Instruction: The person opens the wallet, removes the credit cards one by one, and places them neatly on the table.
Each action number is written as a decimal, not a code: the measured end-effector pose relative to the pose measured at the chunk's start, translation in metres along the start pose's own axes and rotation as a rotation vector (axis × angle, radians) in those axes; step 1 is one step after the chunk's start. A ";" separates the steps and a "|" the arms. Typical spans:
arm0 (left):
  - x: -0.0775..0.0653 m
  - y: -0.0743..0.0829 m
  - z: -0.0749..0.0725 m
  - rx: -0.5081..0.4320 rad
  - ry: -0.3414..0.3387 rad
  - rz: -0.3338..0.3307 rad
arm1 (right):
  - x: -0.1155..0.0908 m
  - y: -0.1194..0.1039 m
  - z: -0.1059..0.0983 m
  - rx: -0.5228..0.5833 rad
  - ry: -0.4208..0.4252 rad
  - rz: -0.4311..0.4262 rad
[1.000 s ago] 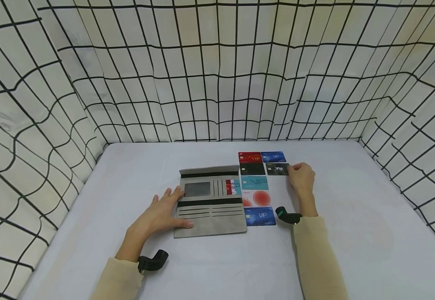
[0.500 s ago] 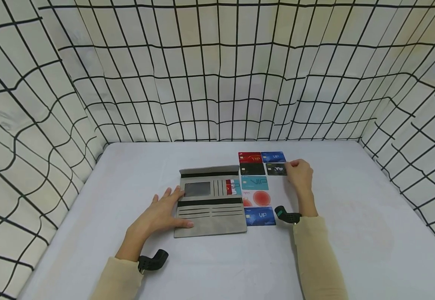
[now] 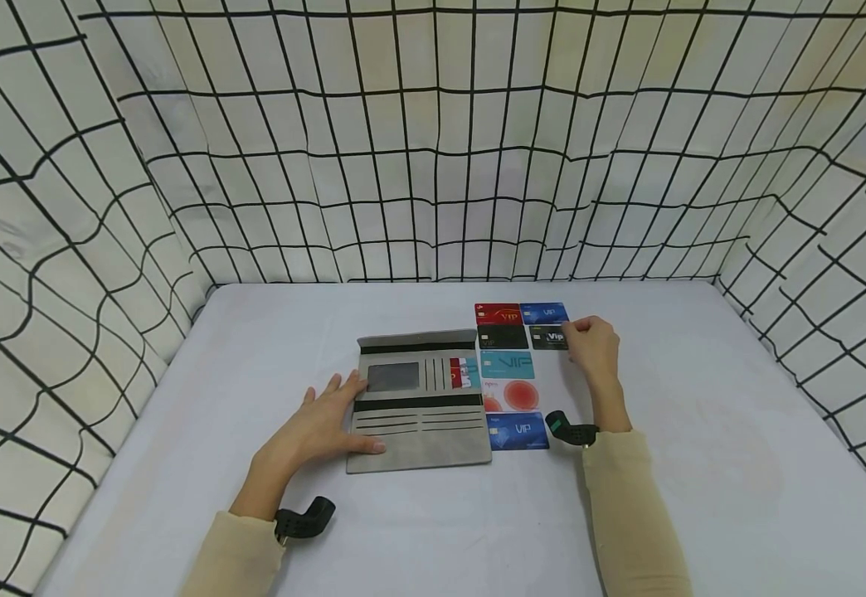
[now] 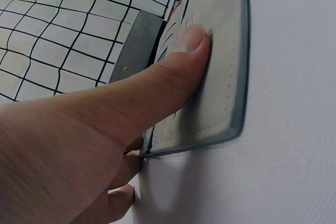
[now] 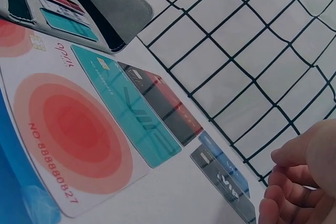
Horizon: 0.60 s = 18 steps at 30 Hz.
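A grey wallet point(image 3: 440, 448) lies unfolded on the table, with card ends showing in its right slots. My left hand point(image 3: 321, 423) rests at its left side; the thumb point(image 4: 178, 61) lies straight on the lower panel. To the right, my right hand point(image 3: 595, 348) is at the right end of a black Vip card point(image 3: 547, 337), its fingertips overlapping that end from above. The right wrist view shows its fingers point(image 5: 289, 182) curled beside the thumb with nothing between them. Whether they touch the card is unclear. The card lies flat on the table.
Beside the wallet lie a red VIP card point(image 3: 498, 313), a blue VIP card point(image 3: 544, 313), another black card point(image 3: 503, 336), a teal card point(image 3: 507, 364), a white card with red circles point(image 3: 520, 395) and a lower blue card point(image 3: 518, 431). Black netting point(image 3: 433, 153) surrounds the table.
My right hand has shifted slightly left, so its fingertips cover more of the black Vip card's right end. That card, the wallet and my left hand stay in place.
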<state>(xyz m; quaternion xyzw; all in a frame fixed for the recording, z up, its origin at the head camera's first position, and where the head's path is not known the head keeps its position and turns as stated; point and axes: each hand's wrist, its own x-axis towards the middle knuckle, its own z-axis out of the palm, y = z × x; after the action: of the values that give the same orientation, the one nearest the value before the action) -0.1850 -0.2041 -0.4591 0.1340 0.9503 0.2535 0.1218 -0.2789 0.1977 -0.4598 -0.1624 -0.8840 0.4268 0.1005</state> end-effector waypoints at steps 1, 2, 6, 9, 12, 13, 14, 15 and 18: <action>0.000 0.000 0.000 0.000 0.000 -0.001 | 0.000 0.000 0.000 0.001 -0.005 0.001; 0.000 0.000 0.000 -0.001 -0.001 -0.003 | 0.000 0.000 0.000 0.001 -0.012 0.002; 0.000 0.000 0.000 0.004 0.001 -0.002 | 0.002 0.000 0.000 0.014 -0.047 0.023; -0.001 0.001 -0.001 0.009 0.005 0.002 | 0.004 0.001 0.001 0.026 -0.065 0.047; -0.001 0.002 -0.002 0.012 0.006 0.002 | 0.006 0.001 0.001 0.030 -0.073 0.059; -0.001 0.002 -0.002 0.014 0.006 0.002 | 0.006 0.002 0.002 0.030 -0.074 0.059; -0.001 0.002 -0.002 0.016 0.005 0.001 | 0.006 0.002 0.002 0.030 -0.076 0.060; 0.000 0.002 -0.002 0.015 0.003 -0.001 | 0.006 0.002 0.001 0.030 -0.080 0.059; -0.001 0.002 -0.001 0.013 0.000 -0.003 | 0.005 0.003 0.001 0.033 -0.091 0.059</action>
<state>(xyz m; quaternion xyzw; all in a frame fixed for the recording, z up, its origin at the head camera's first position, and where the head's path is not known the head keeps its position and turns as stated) -0.1845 -0.2032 -0.4570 0.1335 0.9521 0.2471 0.1212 -0.2830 0.2002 -0.4625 -0.1670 -0.8754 0.4508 0.0505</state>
